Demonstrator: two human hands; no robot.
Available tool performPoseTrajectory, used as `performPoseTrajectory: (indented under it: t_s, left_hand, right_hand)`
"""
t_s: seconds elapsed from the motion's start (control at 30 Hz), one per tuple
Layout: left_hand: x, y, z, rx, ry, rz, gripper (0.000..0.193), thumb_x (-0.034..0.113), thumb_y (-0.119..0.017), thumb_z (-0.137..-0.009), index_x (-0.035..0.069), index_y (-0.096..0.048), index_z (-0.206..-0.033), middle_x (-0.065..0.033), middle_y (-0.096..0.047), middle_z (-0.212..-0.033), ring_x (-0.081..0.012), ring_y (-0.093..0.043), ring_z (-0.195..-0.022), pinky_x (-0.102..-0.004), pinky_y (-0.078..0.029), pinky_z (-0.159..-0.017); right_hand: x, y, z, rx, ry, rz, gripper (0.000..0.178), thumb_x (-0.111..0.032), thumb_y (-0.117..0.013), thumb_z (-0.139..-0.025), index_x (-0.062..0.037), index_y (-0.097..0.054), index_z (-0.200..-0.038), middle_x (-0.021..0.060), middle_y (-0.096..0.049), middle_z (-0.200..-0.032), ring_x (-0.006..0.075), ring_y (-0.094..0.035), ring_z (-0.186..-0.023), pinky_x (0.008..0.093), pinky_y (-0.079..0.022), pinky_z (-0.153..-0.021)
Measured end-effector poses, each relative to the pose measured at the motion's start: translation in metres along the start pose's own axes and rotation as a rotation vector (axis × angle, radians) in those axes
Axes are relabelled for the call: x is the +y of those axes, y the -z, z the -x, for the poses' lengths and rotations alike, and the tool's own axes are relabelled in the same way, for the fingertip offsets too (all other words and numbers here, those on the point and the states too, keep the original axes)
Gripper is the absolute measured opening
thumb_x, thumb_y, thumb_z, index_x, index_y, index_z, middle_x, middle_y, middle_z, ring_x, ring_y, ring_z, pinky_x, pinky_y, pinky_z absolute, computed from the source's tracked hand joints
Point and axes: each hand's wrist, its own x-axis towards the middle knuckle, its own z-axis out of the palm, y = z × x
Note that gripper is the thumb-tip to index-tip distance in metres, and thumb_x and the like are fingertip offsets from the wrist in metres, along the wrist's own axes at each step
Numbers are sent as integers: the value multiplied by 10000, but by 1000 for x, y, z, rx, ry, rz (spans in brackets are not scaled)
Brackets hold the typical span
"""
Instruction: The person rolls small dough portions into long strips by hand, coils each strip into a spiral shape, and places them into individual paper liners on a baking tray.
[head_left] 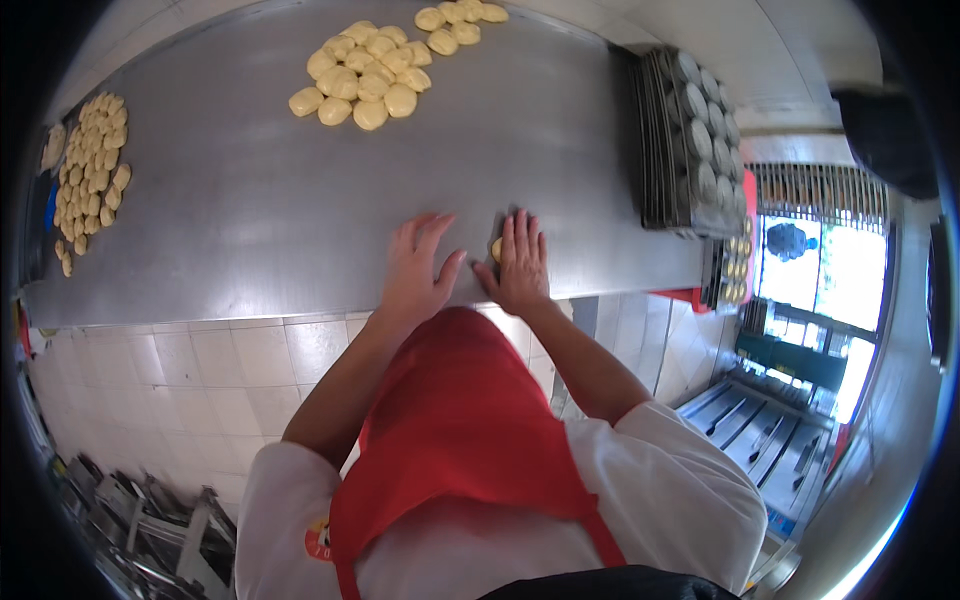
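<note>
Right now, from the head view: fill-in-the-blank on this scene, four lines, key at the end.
1. The right hand partly covers a small piece of ____.
2. The left hand holds ____.
3. The tray stack stands near the ____ end of the table.
4. The apron is ____.

Missing words: dough; nothing; right; red.

A pale yellow is noted on the clustered dough pieces [370, 85], and a duller, creamier yellow on the smaller dough pieces [95, 150] at the far left. The tabletop [220, 190] is recorded as plain metallic grey. Solid red is observed on the apron [460, 410], and white on the shirt [690, 470]. A pale beige grid pattern is formed by the floor tiles [210, 365]. The stacked trays [655, 140] are seen as dark grey, patterned with lighter grey rounds.
</note>
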Motion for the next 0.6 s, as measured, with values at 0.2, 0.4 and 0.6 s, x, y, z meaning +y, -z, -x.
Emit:
performPoseTrajectory:
  t_s: [0.2,0.4,0.6]
  left_hand:
    - [8,-6,-12,36,-3,77,527,180,-747,-968,50,-587,-1453,-213,-586,-1426,-413,-542,-1322,-503,-457,-1113]
    - [65,-93,-22,-233,-164,485,711,130,-790,-898,-4,-499,-1533,-270,-453,-1617,-499,-357,-1542,-577,-249,-1279]
    - [40,-154,-15,-257,11,-247,845,543,-570,-1018,28,-364,-1656,-280,-224,-1750,-550,-119,-1620,-691,-101,-1288]
  right_hand:
    - [70,44,-221,402,-250,65,1006,-683,-382,-1074,76,-143,-1689,274,-120,-1781,465,-90,-1649,609,-97,-1323]
    - [32,-39,-70,301,-12,72,943,-587,-488,-1066,61,-191,-1684,269,-172,-1773,468,-185,-1634,599,-172,-1312]
    - [34,-37,54,-3,22,140,864,-524,-486,-1067,-110,-145,-1744,217,-92,-1805,478,-90,-1652,631,-121,-1317]
